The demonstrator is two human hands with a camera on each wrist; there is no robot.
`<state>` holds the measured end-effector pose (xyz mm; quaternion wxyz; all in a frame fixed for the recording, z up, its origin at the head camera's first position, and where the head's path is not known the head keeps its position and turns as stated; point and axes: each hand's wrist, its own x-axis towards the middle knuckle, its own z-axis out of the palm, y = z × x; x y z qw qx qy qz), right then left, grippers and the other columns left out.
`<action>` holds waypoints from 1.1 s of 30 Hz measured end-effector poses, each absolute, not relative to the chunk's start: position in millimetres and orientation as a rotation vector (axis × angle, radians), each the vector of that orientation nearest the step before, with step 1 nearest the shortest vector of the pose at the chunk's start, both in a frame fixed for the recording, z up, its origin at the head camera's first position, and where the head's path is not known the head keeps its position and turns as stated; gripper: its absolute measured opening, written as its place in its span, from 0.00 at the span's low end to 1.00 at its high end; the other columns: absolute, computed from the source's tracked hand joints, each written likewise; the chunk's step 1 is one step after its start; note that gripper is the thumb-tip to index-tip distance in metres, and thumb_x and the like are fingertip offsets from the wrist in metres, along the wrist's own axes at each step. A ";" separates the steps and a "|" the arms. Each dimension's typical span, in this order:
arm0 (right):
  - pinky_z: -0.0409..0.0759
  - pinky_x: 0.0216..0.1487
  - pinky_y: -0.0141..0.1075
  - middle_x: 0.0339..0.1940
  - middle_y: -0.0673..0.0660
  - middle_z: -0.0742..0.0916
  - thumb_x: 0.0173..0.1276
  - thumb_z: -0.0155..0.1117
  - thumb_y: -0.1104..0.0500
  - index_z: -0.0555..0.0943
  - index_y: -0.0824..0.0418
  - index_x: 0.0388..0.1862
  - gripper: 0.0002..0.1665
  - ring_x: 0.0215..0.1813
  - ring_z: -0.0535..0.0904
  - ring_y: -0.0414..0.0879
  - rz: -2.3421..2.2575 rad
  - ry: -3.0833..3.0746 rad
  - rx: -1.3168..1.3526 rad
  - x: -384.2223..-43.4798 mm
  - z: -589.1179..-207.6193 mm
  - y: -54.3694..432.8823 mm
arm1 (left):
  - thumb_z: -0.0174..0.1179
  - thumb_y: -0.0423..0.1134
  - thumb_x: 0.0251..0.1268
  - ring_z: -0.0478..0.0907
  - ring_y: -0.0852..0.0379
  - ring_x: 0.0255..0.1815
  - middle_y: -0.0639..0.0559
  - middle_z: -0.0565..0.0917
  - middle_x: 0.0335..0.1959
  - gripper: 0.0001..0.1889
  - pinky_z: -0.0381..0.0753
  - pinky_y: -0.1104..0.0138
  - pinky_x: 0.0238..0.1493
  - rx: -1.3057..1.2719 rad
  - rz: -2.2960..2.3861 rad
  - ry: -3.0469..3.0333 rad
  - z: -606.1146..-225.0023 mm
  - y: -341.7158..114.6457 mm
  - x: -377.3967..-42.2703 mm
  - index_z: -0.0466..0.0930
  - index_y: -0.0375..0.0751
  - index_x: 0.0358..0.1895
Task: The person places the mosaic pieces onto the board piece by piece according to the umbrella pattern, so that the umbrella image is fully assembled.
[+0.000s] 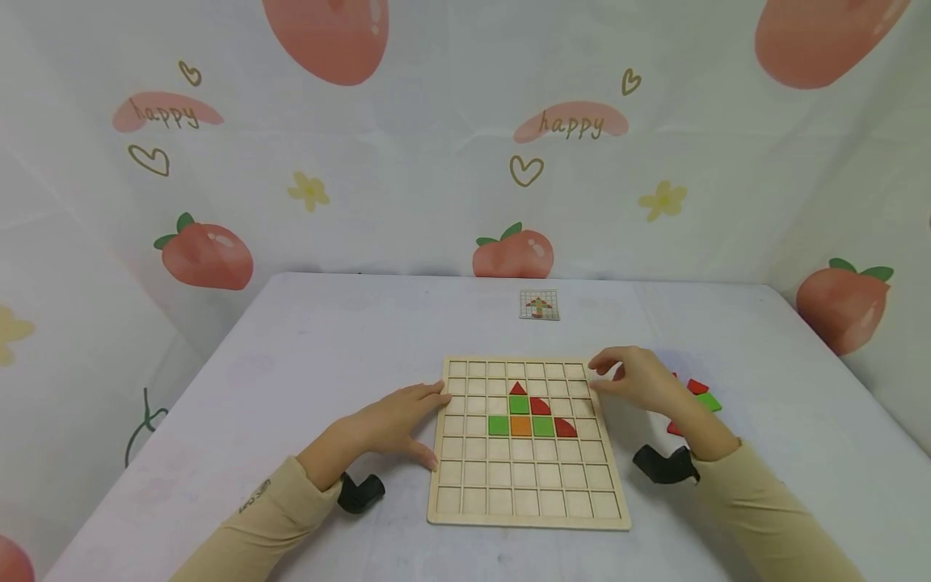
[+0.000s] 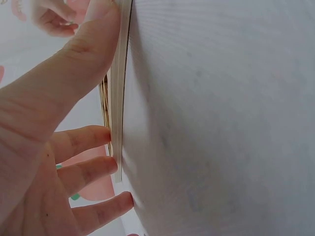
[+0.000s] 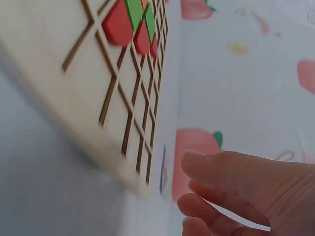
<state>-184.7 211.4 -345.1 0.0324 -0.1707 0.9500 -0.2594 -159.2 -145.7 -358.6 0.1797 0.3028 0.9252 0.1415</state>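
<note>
A wooden grid board (image 1: pixel 527 524) lies on the table. On it sit a red triangle (image 1: pixel 517 389), three green squares (image 1: pixel 519 405), an orange square (image 1: pixel 520 425) and two red quarter-round pieces (image 1: pixel 540 406), together in the upper middle. My left hand (image 1: pixel 396 420) rests against the board's left edge, thumb and fingertips spread along it. In the left wrist view the thumb (image 2: pixel 91 46) presses on the rim. Off the upper right corner hovers my right hand (image 1: pixel 640 384), its fingers loosely bent. Nothing shows between thumb and fingers (image 3: pixel 206 211) in the right wrist view.
Loose red and green pieces (image 1: pixel 709 401) lie right of the board, partly hidden by the right wrist. A small pattern card (image 1: pixel 539 305) with an arrow-like figure lies behind the board. A printed cloth backdrop (image 1: pixel 407 178) stands at the table's far edge.
</note>
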 end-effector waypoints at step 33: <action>0.70 0.33 0.33 0.33 0.58 0.83 0.53 0.70 0.59 0.81 0.65 0.35 0.13 0.36 0.73 0.48 -0.714 2.844 -0.262 -178.6 -359.5 275.2 | 0.70 0.54 0.44 0.55 0.39 0.73 0.38 0.57 0.73 0.48 0.57 0.49 0.73 0.861 0.386 2.616 -358.4 -144.5 -159.0 0.60 0.35 0.69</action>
